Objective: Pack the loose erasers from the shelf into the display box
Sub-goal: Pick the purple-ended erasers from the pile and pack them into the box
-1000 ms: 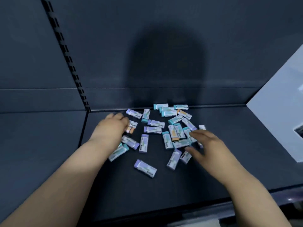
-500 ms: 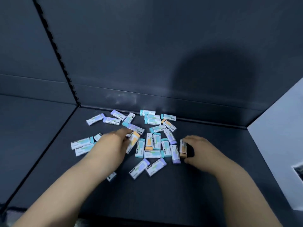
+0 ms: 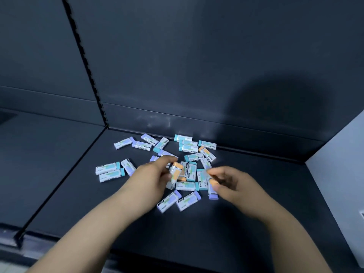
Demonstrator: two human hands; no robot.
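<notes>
The loose erasers [image 3: 186, 185] are lying in a scatter on the shelf [image 3: 197, 233], directly under and just beyond your two hands, their long axes pointing every which way. Your left hand [image 3: 153, 174] is pinching an orange-ended eraser [image 3: 175, 171] between thumb and fingertips, its long axis running away from you and tipping slightly right. Your right hand [image 3: 234, 184] is curling round another orange-ended one [image 3: 212, 182] at the pile's right edge. The hands are sitting close together with only a few erasers between them.

Two purple-ended erasers [image 3: 169, 200] are lying just nearer to you than your hands, between the wrists, and either hand would reach them equally. A teal-ended pair [image 3: 108, 168] is lying off to the left of your left hand, so that hand is the nearer one.

The display box is not plainly showing. A pale panel [image 3: 338, 184] is standing well to the right of your right hand; whether it belongs to the box, you cannot tell.
</notes>
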